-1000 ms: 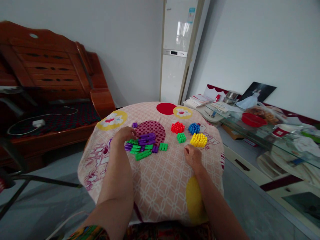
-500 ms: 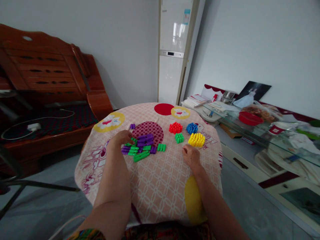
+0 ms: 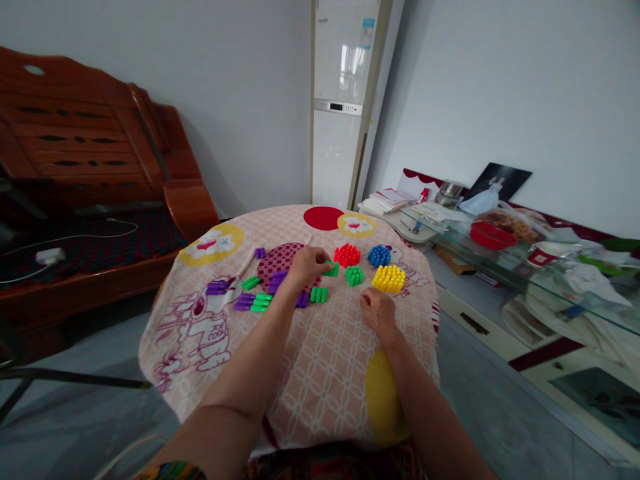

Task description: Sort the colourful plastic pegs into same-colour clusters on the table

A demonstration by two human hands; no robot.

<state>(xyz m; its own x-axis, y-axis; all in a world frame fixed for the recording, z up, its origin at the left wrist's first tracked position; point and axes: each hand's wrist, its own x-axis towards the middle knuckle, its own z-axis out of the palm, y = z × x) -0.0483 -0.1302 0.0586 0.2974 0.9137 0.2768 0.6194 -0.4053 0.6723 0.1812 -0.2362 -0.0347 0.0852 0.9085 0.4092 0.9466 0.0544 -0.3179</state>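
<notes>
My left hand (image 3: 309,264) reaches over the middle of the table, its fingers closed on a small green plastic block (image 3: 332,269) just left of an upright green cluster (image 3: 354,275). My right hand (image 3: 378,309) rests loosely curled on the cloth, below the yellow cluster (image 3: 389,279); whatever its fingers may hold is hidden. Behind stand a red cluster (image 3: 347,255) and a blue cluster (image 3: 379,256). Flat on the cloth to the left lie purple pieces (image 3: 219,287) and green pieces (image 3: 261,302) in short rows, some covered by my left arm. Another green row (image 3: 319,294) lies near my left wrist.
A patterned cloth (image 3: 320,373) covers the round table. To the left stands a wooden bench (image 3: 90,147); at the back is a tall white air conditioner (image 3: 334,153). A glass-topped cabinet (image 3: 500,273) on the right bears a red bowl (image 3: 493,235) and papers.
My left hand has moved right from the purple and green pile to beside the upright green cluster, carrying a green block. My right hand stays near the yellow cluster. The view has shifted slightly.
</notes>
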